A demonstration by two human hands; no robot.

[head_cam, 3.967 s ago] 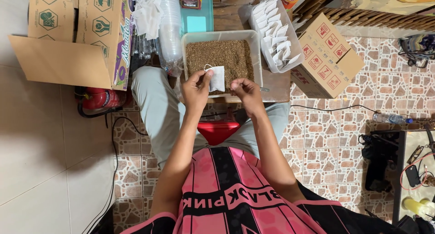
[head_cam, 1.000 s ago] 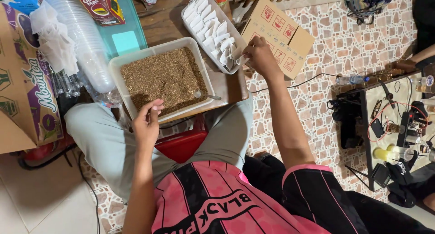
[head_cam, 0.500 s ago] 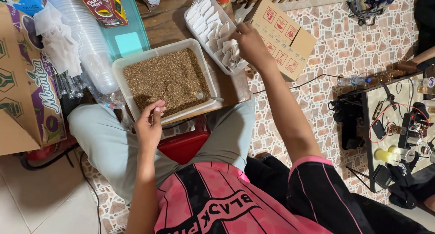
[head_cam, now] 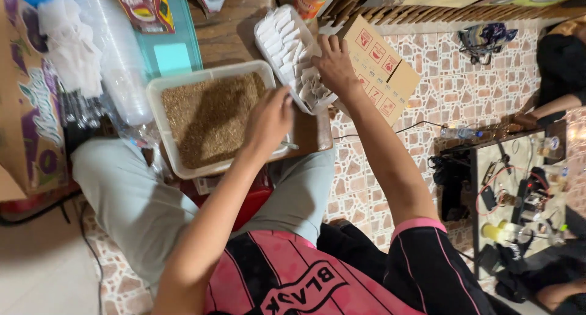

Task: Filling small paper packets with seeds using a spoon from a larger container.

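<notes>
My left hand (head_cam: 268,121) hovers with its fingers curled over the right edge of a pale plastic tray (head_cam: 207,75) filled with brown granules (head_cam: 201,123). Whether it holds anything is hidden by the back of the hand. My right hand (head_cam: 332,65) rests with spread fingers on several small white sachets (head_cam: 282,33). They stand packed in a narrow white basket (head_cam: 261,45) just right of the tray. Both containers sit on a low wooden surface (head_cam: 229,37) in front of my knees.
A printed flat cardboard box (head_cam: 384,68) lies right of the basket. Stacked clear cups (head_cam: 122,65) and a teal box (head_cam: 174,55) are left of the tray, beside a large carton (head_cam: 30,107). A low table with wires (head_cam: 519,193) and another person's arm (head_cam: 558,104) are at right.
My left hand has moved up from the tray's near edge to its right side. My right hand stays at the sachet basket, now pressed flat on the near sachets. The camera has moved closer.
</notes>
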